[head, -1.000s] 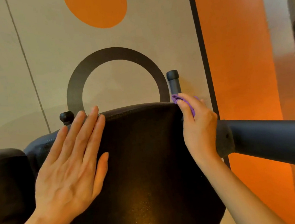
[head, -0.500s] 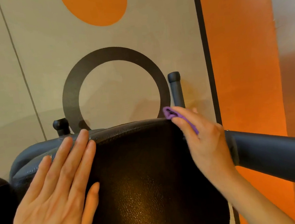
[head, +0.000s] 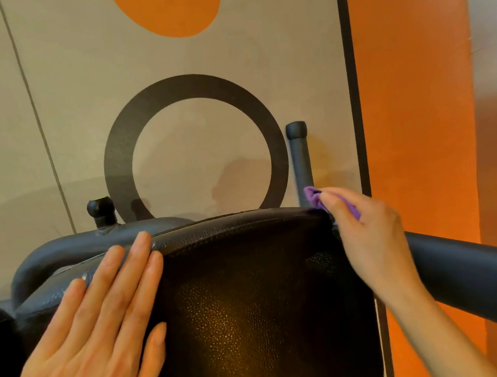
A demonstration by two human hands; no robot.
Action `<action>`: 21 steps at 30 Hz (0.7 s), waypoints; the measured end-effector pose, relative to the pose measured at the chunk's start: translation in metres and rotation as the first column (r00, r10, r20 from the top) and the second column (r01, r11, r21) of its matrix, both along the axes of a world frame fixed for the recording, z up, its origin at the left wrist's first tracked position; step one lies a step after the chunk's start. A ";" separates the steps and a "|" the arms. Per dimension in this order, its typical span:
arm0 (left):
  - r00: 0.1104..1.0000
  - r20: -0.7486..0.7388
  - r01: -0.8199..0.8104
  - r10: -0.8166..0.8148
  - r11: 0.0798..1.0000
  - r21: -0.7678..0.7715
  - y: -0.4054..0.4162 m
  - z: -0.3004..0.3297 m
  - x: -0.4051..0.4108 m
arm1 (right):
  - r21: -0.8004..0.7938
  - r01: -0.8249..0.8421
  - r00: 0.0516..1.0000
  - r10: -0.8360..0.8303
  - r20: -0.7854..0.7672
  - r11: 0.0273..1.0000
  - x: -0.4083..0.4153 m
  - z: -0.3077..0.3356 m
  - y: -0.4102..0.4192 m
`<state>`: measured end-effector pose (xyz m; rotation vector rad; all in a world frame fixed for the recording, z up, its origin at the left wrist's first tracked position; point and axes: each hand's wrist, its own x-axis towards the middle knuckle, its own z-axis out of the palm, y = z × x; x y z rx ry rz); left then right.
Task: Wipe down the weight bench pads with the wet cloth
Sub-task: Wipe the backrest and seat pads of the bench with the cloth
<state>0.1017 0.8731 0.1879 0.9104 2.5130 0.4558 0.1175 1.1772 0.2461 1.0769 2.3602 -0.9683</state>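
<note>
The right hand (head: pixel 370 238) is pinching the cloth (head: pixel 316 198) in a closed grip at the pad (head: pixel 249 292) corner; the left hand (head: pixel 95 334) is lying flat, grip wide. Soft, light, likely best bunched.

Purple cloth (head: pixel 313 195); black pebbled pad (head: pixel 249 292)

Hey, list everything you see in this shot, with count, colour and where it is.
bench pad: one, black textured, centre and bottom.
cloth: one, purple, bunched at the pad's upper right corner.
roller pad: one, dark grey, right side.
frame tube: one, dark grey, curving behind the pad's left edge.
capped posts: two, dark grey, behind the pad.
ring marking: one, dark, on the beige surface behind.
orange shape: one, top centre.
left hand: flat on the pad.
right hand: grip closed on the cloth.
</note>
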 end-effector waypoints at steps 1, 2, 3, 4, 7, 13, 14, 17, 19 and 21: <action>0.999 -0.027 0.019 -0.019 1.000 0.003 0.001 0.001 0.001 | 0.041 -0.023 1.000 0.023 -0.020 0.999 -0.005 -0.001 -0.008; 0.996 -0.073 0.043 -0.043 0.999 -0.001 0.000 0.002 0.001 | 0.088 -0.085 0.996 0.088 -0.031 0.992 -0.013 0.000 -0.023; 0.994 -0.099 0.045 -0.044 0.999 0.000 0.001 0.004 0.001 | 0.102 -0.151 0.986 0.157 -0.050 0.983 -0.020 -0.001 -0.040; 0.993 -0.109 0.044 -0.045 0.999 -0.010 0.001 0.008 0.000 | 0.083 -0.224 0.970 0.230 -0.080 0.971 -0.026 0.000 -0.056; 0.996 -0.079 0.047 -0.049 0.999 -0.027 -0.001 0.004 0.001 | 0.024 -0.339 0.935 0.340 -0.106 0.940 -0.023 0.005 -0.063; 0.992 -0.125 0.011 -0.003 0.998 0.061 -0.002 -0.005 0.004 | 0.182 -0.039 0.986 0.068 -0.155 0.983 -0.002 0.004 -0.045; 0.989 -0.151 0.011 -0.003 0.998 0.054 0.000 -0.001 0.003 | 0.164 -0.091 0.975 0.122 -0.187 0.982 -0.009 0.003 -0.064; 0.975 -0.213 0.059 -0.060 0.998 -0.010 0.005 0.014 -0.004 | 0.112 -0.328 0.895 0.347 -0.281 0.938 -0.018 0.004 -0.097; 0.968 -0.232 0.088 -0.092 0.996 -0.025 0.005 0.019 -0.010 | 0.136 -0.344 0.886 0.369 -0.280 0.929 -0.011 0.000 -0.076; 0.964 -0.250 0.089 -0.094 0.996 -0.031 0.006 0.020 -0.011 | 0.178 -0.196 0.930 0.240 -0.278 0.964 -0.002 -0.001 -0.055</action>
